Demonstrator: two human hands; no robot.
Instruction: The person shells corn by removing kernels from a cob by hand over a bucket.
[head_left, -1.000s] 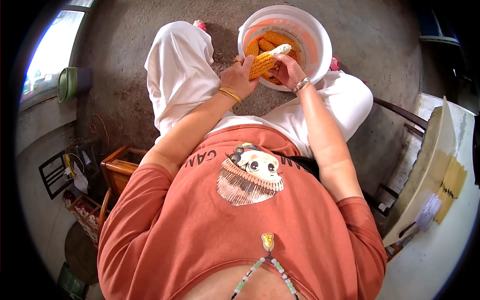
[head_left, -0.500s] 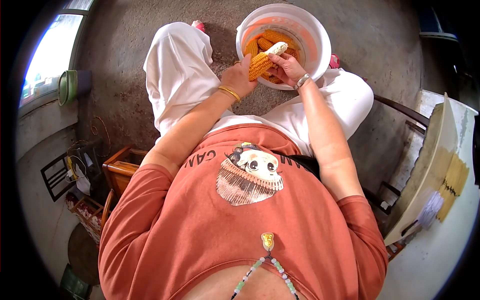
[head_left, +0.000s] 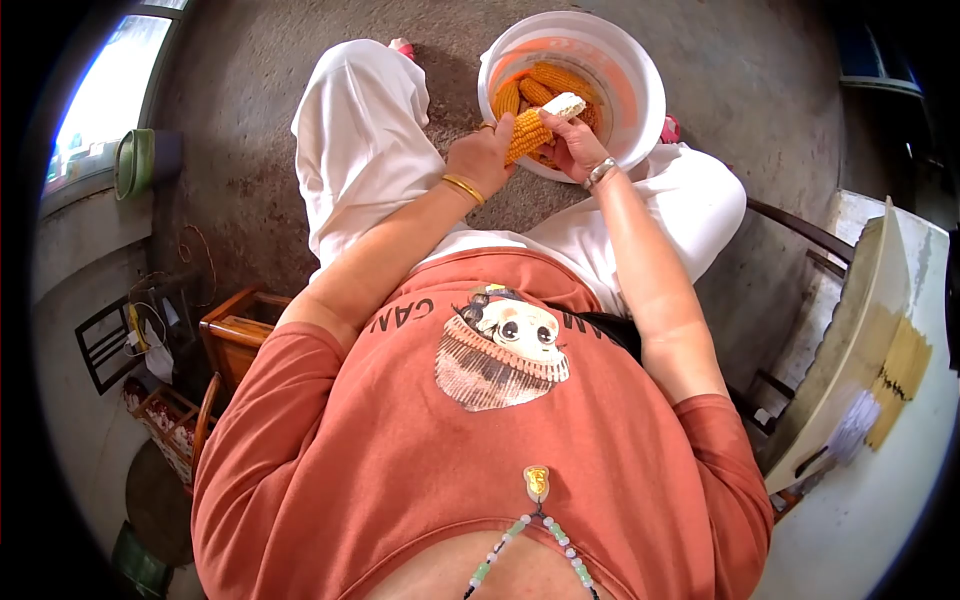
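Observation:
An ear of yellow corn (head_left: 524, 136), its far end stripped to a bare white cob, is held over the near rim of a white bucket (head_left: 648, 100). My left hand (head_left: 482, 158), a gold bangle at its wrist, is closed round the near, kernel-covered end. From the other side my right hand (head_left: 577, 150) grips it too, thumb pressed where kernels meet bare cob. Inside the bucket lie several more yellow ears (head_left: 556, 78), partly hidden by the held one and my right hand.
My knees in white trousers (head_left: 360, 150) spread either side, with the bucket beyond. Brown wooden furniture (head_left: 240, 335) stands at the left. A green container (head_left: 133, 165) sits by the window. At the right is a pale board (head_left: 850, 340) with a dark curved bar (head_left: 805, 224) nearby.
The ear has turned slightly in my hands, and its bare end points a little more to the right. My right thumb has shifted along it. The whole view has moved slightly.

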